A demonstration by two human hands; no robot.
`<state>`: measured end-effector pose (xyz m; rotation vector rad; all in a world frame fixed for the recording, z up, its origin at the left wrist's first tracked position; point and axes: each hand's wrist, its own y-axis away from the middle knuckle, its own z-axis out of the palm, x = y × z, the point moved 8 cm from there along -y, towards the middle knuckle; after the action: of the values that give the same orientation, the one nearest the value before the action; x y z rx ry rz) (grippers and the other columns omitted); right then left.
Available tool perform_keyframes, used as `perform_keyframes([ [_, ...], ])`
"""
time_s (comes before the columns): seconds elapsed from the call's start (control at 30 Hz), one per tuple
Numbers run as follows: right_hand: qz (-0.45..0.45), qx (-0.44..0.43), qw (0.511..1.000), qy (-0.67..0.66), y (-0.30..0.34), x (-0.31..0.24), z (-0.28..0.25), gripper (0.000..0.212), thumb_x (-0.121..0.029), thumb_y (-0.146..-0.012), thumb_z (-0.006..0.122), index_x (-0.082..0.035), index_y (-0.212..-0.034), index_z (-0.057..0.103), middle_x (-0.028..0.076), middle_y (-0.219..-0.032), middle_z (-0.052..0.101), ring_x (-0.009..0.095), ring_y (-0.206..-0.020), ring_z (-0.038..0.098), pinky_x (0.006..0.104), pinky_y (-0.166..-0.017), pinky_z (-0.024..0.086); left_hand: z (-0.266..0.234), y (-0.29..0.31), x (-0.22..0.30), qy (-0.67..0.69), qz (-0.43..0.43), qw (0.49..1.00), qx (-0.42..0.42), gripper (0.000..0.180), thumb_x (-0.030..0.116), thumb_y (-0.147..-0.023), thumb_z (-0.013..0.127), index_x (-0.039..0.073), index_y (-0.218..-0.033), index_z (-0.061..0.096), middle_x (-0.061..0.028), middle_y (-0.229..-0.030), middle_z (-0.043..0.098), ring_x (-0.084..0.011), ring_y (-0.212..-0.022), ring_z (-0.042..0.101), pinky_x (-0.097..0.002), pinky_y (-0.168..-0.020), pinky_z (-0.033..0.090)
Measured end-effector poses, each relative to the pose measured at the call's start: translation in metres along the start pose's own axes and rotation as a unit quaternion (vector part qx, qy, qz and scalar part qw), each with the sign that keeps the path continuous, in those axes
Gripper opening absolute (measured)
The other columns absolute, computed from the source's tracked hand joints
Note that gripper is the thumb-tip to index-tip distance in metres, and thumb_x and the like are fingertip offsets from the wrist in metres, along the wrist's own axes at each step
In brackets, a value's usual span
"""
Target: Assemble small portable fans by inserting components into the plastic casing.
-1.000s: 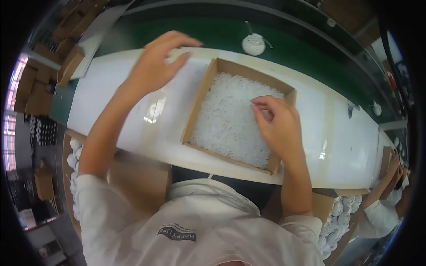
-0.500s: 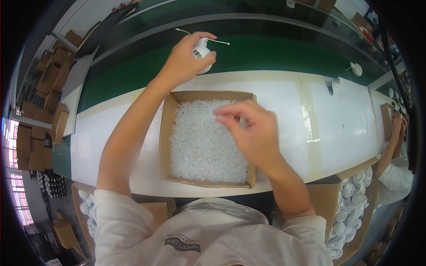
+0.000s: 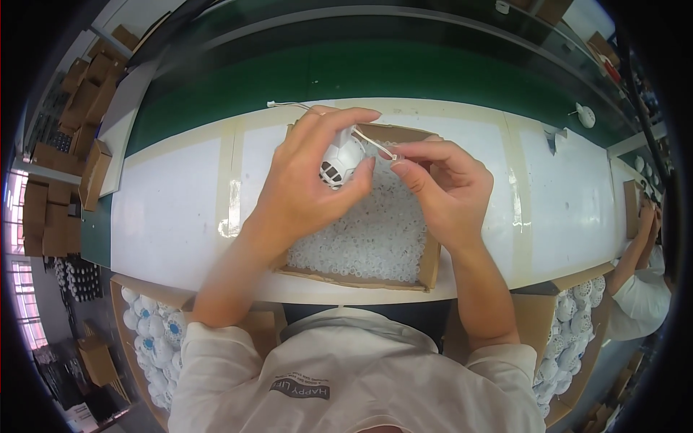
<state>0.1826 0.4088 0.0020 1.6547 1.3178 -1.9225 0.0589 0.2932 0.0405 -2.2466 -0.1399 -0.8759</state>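
My left hand (image 3: 292, 177) is closed around a white rounded plastic housing (image 3: 345, 151) with dark slots, held above the carton. Two thin white cables come out of it; one, ending in a small plug, sticks out past the back of that hand. The other cable (image 3: 374, 141) runs right to my right hand (image 3: 453, 189), whose thumb and forefinger pinch at its end. Whether a small clear piece is also between those fingertips is too small to tell. Beneath both hands stands an open cardboard box (image 3: 354, 279) full of small clear plastic rings (image 3: 350, 245).
A green conveyor belt (image 3: 447, 79) runs behind the white worktable (image 3: 170, 209), with another white housing (image 3: 585, 115) on it at right. Cartons of white housings (image 3: 153, 339) flank me on both sides. At far right a co-worker's arms (image 3: 635, 245) reach over the table.
My left hand has brought the housing back from over the belt toward me, above the box. My right hand has risen from the rings and now meets the cable's end.
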Motion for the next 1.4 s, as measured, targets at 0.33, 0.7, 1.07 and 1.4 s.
perform_keyframes([
  [0.33, -0.019, 0.020, 1.000, -0.006, 0.003, -0.002, -0.004, 0.017, 0.006, -0.089, 0.071, 0.004, -0.106, 0.070, 0.013, -0.102, 0.071, 0.016, -0.088, 0.066, 0.0255, -0.077, 0.051, 0.005, 0.004, -0.002, -0.021, 0.007, 1.000, 0.015, 0.049, 0.005, -0.075, 0.076, 0.012, -0.122, 0.067, -0.0114, -0.105, 0.063, -0.0300, -0.094, 0.063, -0.0366, -0.079, 0.053],
  [0.7, -0.153, 0.036, 0.975, 0.160, -0.002, -0.030, 0.007, 0.019, 0.004, -0.077, 0.077, -0.001, -0.095, 0.075, 0.009, -0.089, 0.072, 0.022, -0.084, 0.060, 0.0305, -0.074, 0.048, 0.016, 0.017, 0.017, -0.061, 0.034, 0.997, -0.038, 0.095, 0.002, -0.065, 0.086, 0.004, -0.151, 0.044, -0.0135, -0.105, 0.064, -0.0303, -0.095, 0.063, -0.0379, -0.086, 0.052],
  [1.07, -0.131, 0.003, 0.991, 0.040, -0.001, -0.028, 0.005, 0.021, 0.009, -0.075, 0.075, 0.001, -0.094, 0.075, 0.008, -0.081, 0.070, 0.022, -0.078, 0.058, 0.0312, -0.069, 0.047, 0.022, 0.023, 0.027, -0.066, 0.079, 0.993, -0.065, 0.105, 0.004, -0.062, 0.088, -0.003, -0.154, 0.035, -0.0158, -0.106, 0.067, -0.0323, -0.095, 0.064, -0.0390, -0.089, 0.051],
  [1.4, -0.262, -0.088, 0.913, 0.301, 0.001, -0.041, 0.012, 0.026, 0.008, -0.063, 0.078, -0.001, -0.087, 0.073, 0.008, -0.076, 0.066, 0.025, -0.067, 0.056, 0.0339, -0.066, 0.046, 0.042, 0.033, 0.019, 0.009, -0.090, 0.982, -0.165, 0.103, 0.008, -0.069, 0.084, 0.002, -0.157, 0.030, -0.0158, -0.109, 0.065, -0.0276, -0.098, 0.064, -0.0368, -0.089, 0.052],
])
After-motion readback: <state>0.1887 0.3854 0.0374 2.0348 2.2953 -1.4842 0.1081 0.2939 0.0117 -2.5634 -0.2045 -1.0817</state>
